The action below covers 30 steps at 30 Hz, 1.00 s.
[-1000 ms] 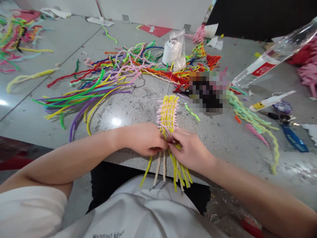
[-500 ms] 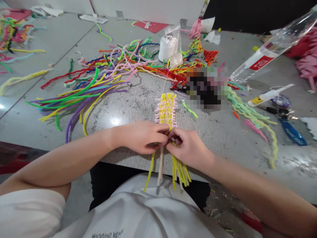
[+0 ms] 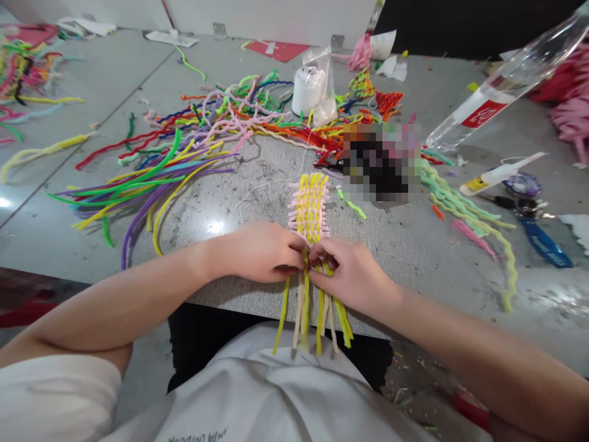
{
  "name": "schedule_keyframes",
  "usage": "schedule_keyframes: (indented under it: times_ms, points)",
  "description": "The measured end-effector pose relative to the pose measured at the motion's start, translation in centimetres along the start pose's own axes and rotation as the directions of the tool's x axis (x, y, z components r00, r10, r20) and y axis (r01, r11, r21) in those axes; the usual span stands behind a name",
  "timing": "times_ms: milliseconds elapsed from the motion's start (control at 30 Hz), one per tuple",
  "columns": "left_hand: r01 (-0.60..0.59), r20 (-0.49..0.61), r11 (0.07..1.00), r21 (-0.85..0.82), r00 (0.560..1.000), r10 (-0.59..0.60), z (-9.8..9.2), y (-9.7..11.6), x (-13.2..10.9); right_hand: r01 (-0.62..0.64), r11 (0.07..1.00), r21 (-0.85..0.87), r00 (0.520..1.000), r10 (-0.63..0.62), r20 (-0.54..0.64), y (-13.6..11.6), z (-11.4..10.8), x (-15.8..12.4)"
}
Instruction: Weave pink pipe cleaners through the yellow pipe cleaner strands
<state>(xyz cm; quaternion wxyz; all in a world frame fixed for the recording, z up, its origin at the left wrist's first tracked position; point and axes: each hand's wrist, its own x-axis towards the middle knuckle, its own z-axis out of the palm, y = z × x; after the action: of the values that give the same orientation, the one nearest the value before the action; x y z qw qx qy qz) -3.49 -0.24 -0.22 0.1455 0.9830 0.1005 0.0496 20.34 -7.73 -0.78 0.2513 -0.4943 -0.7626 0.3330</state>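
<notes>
A woven strip of yellow and pale pink pipe cleaners (image 3: 310,205) lies on the table in front of me, with short pink ends sticking out along both sides. Its loose yellow and cream strands (image 3: 319,319) hang over the table's near edge. My left hand (image 3: 271,252) is closed at the strip's lower left, fingertips pinching among the strands. Close beside it, my right hand (image 3: 352,264) pinches the strands at the lower right, thumb and index finger together. A pale pink pipe cleaner crosses between the hands. The exact strands in each pinch are partly hidden by my fingers.
Loose pipe cleaners (image 3: 156,178) lie in heaps at left and behind. A white spool (image 3: 304,92) under a plastic bag stands at the back. To the right are a clear bottle (image 3: 488,110), a glue tube (image 3: 501,175) and keys with a blue strap (image 3: 547,242). A blurred dark patch covers something.
Both hands have moved slightly apart, and a gap shows between the fingertips. One yellow strand now hangs down in the middle, and the strands on the right are more spread out.
</notes>
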Motion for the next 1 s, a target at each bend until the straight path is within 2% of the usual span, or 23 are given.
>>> schedule_keyframes:
  times_ms: [167,400,733,1000]
  points:
    - [0.026,-0.015,0.997,0.067,1.0,-0.025,0.1,0.4,0.2,0.067,0.997,-0.037,0.998,-0.066,0.025,0.2,-0.5,0.1]
    - [-0.025,-0.106,0.992,0.122,0.994,0.038,0.5,0.0,0.2,0.086,0.996,-0.02,0.995,-0.085,0.048,0.5,-0.6,0.1]
    - [-0.088,-0.194,0.994,-0.063,0.978,0.074,-0.3,-0.4,0.4,0.127,0.972,-0.197,0.988,-0.106,0.113,0.1,0.1,-0.1]
    - [-0.076,-0.139,0.997,-0.031,0.988,0.071,-0.4,-0.2,0.7,0.063,0.985,-0.163,0.996,-0.052,0.067,0.1,0.5,-0.3]
